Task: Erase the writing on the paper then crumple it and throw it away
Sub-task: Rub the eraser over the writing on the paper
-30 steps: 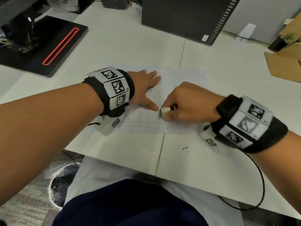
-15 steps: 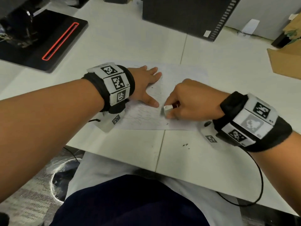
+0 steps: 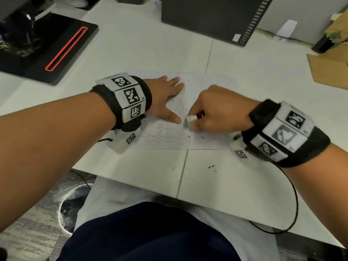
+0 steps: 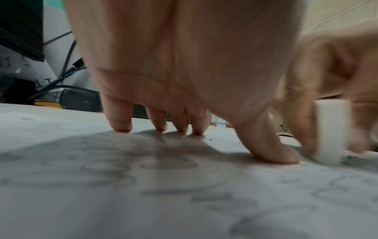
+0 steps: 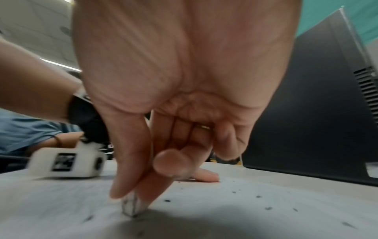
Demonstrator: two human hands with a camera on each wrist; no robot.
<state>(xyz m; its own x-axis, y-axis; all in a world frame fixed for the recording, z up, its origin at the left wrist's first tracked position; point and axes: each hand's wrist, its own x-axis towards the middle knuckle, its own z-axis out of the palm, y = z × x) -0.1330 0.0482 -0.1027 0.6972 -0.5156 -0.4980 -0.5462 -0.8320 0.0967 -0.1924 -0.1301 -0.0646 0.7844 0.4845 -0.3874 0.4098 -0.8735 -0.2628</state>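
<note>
Paper point(image 3: 203, 87), thin white pencilled sheet, pinned flat under left hand point(image 3: 165, 97) with straight spread fingers against skidding; small white block eraser point(image 3: 190, 121) pinched in curled right hand point(image 3: 218, 110), rubbing.

My head view looks steeply down; my wrist views skim close along the paper point(image 3: 205, 91), sharing the eraser point(image 4: 331, 129).

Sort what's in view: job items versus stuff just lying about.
Job: paper, eraser, right hand pinching it, left hand pressing the paper flat.
Lying about: computer case, cardboard, black device, eraser crumbs.
</note>
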